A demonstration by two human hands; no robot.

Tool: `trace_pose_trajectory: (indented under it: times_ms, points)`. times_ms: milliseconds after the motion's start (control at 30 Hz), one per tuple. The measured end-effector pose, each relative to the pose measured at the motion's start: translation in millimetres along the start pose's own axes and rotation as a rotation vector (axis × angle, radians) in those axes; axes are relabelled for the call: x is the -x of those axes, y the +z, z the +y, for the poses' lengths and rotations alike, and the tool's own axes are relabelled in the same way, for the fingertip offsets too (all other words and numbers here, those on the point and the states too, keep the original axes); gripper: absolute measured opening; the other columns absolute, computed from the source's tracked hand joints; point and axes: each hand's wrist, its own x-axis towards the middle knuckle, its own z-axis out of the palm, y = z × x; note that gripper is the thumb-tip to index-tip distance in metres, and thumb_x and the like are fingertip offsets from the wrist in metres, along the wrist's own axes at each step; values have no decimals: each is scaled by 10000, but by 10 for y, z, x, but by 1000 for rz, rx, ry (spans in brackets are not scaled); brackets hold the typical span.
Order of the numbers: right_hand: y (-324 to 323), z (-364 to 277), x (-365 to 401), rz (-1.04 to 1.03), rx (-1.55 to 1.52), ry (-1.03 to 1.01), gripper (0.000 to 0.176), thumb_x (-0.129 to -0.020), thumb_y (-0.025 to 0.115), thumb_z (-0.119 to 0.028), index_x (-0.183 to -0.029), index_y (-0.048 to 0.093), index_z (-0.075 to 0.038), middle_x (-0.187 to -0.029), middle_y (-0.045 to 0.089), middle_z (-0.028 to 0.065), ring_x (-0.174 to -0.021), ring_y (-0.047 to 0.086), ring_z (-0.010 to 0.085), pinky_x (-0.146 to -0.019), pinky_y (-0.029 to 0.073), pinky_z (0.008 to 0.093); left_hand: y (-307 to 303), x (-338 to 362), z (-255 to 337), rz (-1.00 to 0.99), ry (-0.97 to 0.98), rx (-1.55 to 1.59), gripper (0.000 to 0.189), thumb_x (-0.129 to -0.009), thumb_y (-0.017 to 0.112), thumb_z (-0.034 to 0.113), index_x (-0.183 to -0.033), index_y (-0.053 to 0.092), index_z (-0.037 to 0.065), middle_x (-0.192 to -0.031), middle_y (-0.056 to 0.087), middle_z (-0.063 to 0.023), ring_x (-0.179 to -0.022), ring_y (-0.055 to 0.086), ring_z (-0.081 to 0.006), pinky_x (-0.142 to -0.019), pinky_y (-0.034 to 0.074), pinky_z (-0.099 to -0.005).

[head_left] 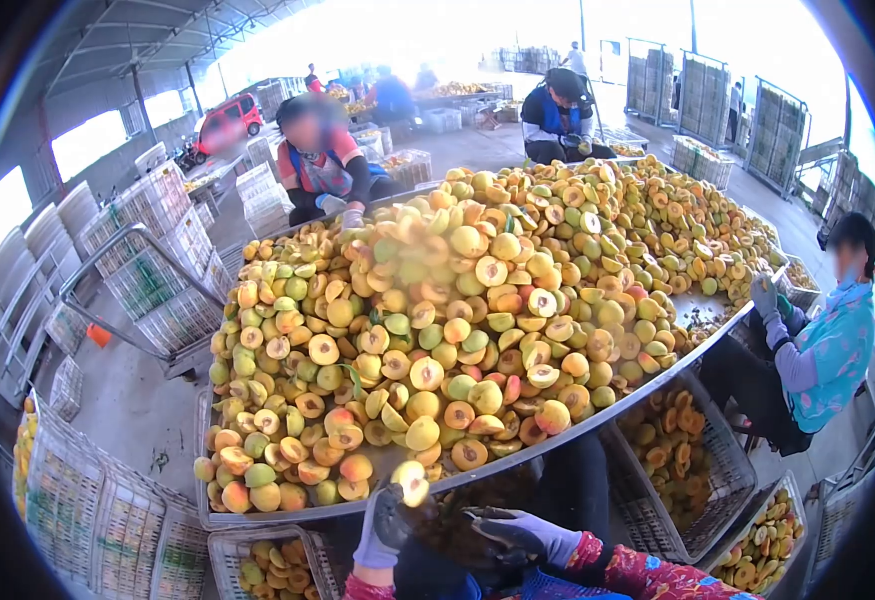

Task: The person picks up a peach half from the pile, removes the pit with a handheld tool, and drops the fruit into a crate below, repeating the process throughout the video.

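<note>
At the bottom centre, my left hand (388, 520), in a dark-palmed glove, holds a halved peach (411, 483) with its cut face showing, just over the table's near edge. To its right, my right hand (523, 530) wears a grey and dark glove; its fingers point left, and what it holds, if anything, is hidden. Past both hands, a large heap of halved and whole peaches (423, 375) lies on a metal-edged table (558, 437).
Crates of peaches (276, 570) stand below the near edge, with another crate (723, 470) at right. Stacked crates (158, 270) and a cart handle (108, 245) are at left. Co-workers sit at right (828, 350), far left (323, 165) and far side (558, 115).
</note>
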Motion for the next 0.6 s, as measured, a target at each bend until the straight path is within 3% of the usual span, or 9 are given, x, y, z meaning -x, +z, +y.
trace_pose_trajectory:
  times_ms: [100,133,233,333,367,433,467,533,600]
  points:
    - [105,-11,-16,61,7,-51,486,-976,598,-315,-1379,483,-70,-894,574,-32,-759,504,43,-647,439,189,184,188,-186,2,-21,-38,490,-936,555,301,-1304,473,-13,-1117,633,-190,-881,652,-302,-708,569,-386]
    - [146,-52,27,89,-50,-32,488,-970,608,-315,-1367,493,-54,-906,577,-28,-778,501,46,-672,443,196,136,186,-223,-128,-44,-18,500,-929,534,254,-1330,464,-35,-1204,615,-194,-987,649,-326,-824,566,-430]
    - [141,-95,7,171,155,-60,410,-919,681,-295,-1202,583,-14,-894,577,-17,-799,503,53,-697,450,209,371,283,-469,55,95,-365,394,-1002,476,202,-1335,472,-8,-1223,608,-121,-1067,621,-202,-932,517,-331]
    - [151,-37,-91,255,239,-125,385,-877,727,-302,-1083,617,4,-931,620,10,-841,550,81,-731,473,243,-120,224,-769,66,68,-373,357,-1021,462,189,-1319,492,-6,-1267,574,-101,-1156,554,-183,-1013,444,-315]
    - [100,51,-165,264,260,-190,397,-873,732,-308,-1082,617,9,-939,632,17,-850,558,86,-739,476,250,85,286,-694,-26,203,-777,352,-1021,471,189,-1313,497,-6,-1251,574,-98,-1159,542,-178,-1009,440,-314]
    - [103,13,-86,345,324,-234,438,-860,740,-345,-1087,619,10,-942,668,55,-856,591,108,-747,493,278,317,355,-671,3,206,-922,348,-1005,516,189,-1290,520,-10,-1221,582,-123,-1126,554,-201,-986,446,-326]
    - [66,77,-116,393,394,-202,458,-856,736,-383,-1067,617,6,-912,668,77,-823,609,131,-724,504,301,609,402,-675,9,339,-1039,244,-994,477,160,-1164,589,26,-1134,598,-111,-1028,587,-197,-927,475,-328]
    - [1,276,-215,439,319,-298,496,-839,730,-446,-1023,606,-3,-902,661,99,-811,621,167,-720,510,331,563,420,-703,111,39,-902,353,-995,563,321,-1252,550,79,-1144,585,-90,-957,587,-205,-815,510,-306]
    - [7,245,-185,494,448,-290,507,-835,725,-454,-1048,608,-9,-922,665,120,-850,626,183,-767,508,356,658,408,-735,81,138,-1022,373,-982,578,381,-1194,556,75,-1089,570,-63,-903,546,-166,-766,480,-298]
